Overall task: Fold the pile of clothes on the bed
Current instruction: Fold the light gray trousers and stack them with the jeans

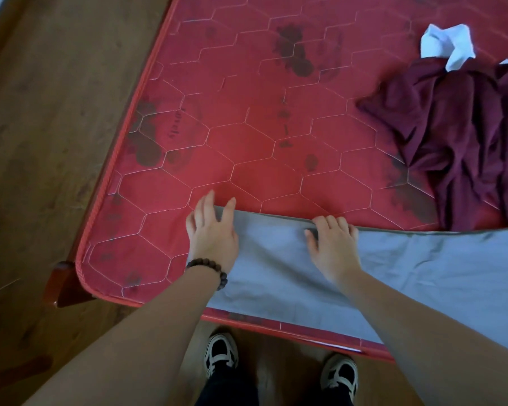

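A grey garment lies flat along the near edge of the red quilted mattress and runs off to the right. My left hand rests on its left end, fingers spread, thumb tucked at the far corner. A little to the right, my right hand pinches the garment's far edge, fingers curled over it. A crumpled maroon garment lies at the right, with a white garment behind it.
The mattress corner and a wooden bed post sit at the lower left. Wooden floor lies to the left and below. My two shoes stand at the bed's near edge.
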